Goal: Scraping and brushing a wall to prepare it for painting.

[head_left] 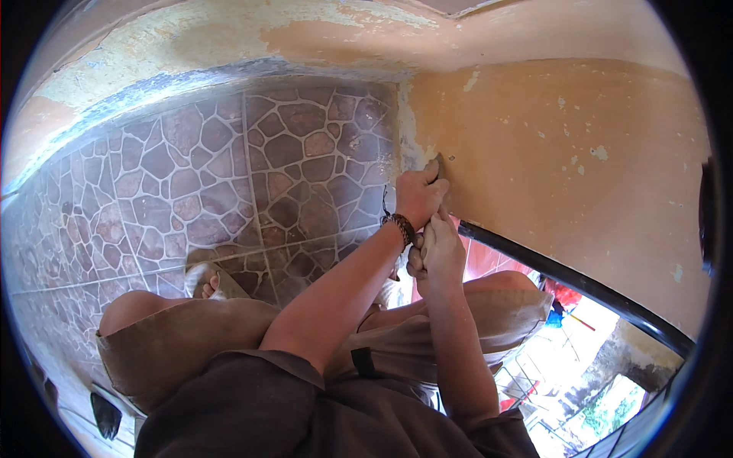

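My left hand [420, 198], with a dark braided bracelet [401, 229] at its wrist, is closed close to the orange wall [565, 153], by the corner where the paint has flaked to a pale patch. A thin dark tool tip [440, 163] shows at its fingertips, against the wall; most of the tool is hidden, so its kind is unclear. Just below, my right hand [443, 248] is closed too, its fingers curled and its thumb side up against my left hand. It seems to grip the lower end of the same tool, though the fingers cover it.
Stone-patterned tiles [183, 183] cover the floor on the left, under my sandalled foot [210, 286]. A curved wall with peeling paint [206, 46] runs behind. A black rail [573, 282] edges the orange wall's bottom; beyond it lie a bright lower area and red things [563, 294].
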Demonstrator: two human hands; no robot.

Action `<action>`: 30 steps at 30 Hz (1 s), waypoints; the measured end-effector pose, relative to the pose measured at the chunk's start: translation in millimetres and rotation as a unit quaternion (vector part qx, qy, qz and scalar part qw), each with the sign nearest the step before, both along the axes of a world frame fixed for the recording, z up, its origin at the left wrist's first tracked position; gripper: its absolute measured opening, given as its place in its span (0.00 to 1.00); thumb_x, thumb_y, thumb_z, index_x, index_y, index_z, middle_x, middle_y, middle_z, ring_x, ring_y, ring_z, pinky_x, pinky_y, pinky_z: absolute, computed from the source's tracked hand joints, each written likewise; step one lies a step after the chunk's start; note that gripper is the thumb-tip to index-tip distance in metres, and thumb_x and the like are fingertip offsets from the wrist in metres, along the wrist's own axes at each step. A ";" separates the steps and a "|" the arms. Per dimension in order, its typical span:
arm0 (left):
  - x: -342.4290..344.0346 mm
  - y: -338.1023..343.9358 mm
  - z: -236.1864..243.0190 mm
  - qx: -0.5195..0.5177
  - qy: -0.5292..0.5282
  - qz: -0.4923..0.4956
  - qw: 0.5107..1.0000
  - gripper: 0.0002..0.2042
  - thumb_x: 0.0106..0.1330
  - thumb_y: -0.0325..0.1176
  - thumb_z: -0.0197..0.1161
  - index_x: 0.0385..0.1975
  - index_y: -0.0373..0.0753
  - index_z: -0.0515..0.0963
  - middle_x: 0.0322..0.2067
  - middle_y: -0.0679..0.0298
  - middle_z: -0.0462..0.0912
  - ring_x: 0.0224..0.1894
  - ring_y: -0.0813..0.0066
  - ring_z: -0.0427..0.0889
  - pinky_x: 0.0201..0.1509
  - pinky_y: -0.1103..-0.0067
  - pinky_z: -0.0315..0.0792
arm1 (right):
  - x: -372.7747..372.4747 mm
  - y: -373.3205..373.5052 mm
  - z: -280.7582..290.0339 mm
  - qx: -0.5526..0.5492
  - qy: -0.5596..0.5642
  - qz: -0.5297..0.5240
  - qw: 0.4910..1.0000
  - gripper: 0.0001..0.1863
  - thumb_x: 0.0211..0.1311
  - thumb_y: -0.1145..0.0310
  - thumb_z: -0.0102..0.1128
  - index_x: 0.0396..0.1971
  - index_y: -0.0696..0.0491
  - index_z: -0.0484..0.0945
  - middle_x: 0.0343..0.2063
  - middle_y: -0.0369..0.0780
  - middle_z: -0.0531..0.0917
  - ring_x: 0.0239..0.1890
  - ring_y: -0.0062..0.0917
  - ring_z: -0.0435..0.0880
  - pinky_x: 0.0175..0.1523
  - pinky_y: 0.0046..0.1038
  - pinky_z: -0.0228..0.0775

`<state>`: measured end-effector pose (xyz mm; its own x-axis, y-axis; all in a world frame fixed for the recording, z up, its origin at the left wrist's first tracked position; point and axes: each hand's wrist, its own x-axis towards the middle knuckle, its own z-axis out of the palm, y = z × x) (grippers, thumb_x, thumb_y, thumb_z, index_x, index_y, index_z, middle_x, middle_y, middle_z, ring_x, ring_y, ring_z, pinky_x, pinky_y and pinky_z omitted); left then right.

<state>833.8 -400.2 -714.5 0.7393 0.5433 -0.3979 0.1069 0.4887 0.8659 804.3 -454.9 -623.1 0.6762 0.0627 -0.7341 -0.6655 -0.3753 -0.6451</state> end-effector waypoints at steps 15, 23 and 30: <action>3.0 1.9 -8.0 0.122 -0.021 -0.044 0.991 0.11 0.42 0.31 0.55 0.25 0.31 0.70 0.22 0.45 0.74 0.30 0.46 0.75 0.33 0.64 0.69 | 1.5 5.1 -6.4 -0.031 -0.015 -0.056 0.998 0.09 0.63 0.60 0.39 0.37 0.44 0.68 0.12 0.32 0.66 0.05 0.17 0.59 0.08 0.18 0.47; 11.1 -6.7 -16.6 0.182 -0.031 -0.010 0.983 0.18 0.44 0.29 0.57 0.36 0.29 0.70 0.21 0.44 0.73 0.25 0.50 0.77 0.25 0.71 0.68 | 7.6 1.2 4.2 0.012 0.024 -0.038 0.999 0.08 0.62 0.60 0.40 0.30 0.46 0.66 0.12 0.32 0.66 0.05 0.19 0.59 0.09 0.20 0.50; 13.0 -1.1 -21.5 0.158 -0.019 -0.013 0.987 0.19 0.43 0.29 0.57 0.38 0.30 0.72 0.22 0.43 0.73 0.23 0.51 0.77 0.25 0.72 0.68 | 6.6 -7.4 -25.0 -0.027 -0.039 0.019 0.999 0.09 0.61 0.58 0.42 0.32 0.46 0.66 0.12 0.32 0.66 0.04 0.19 0.60 0.07 0.20 0.47</action>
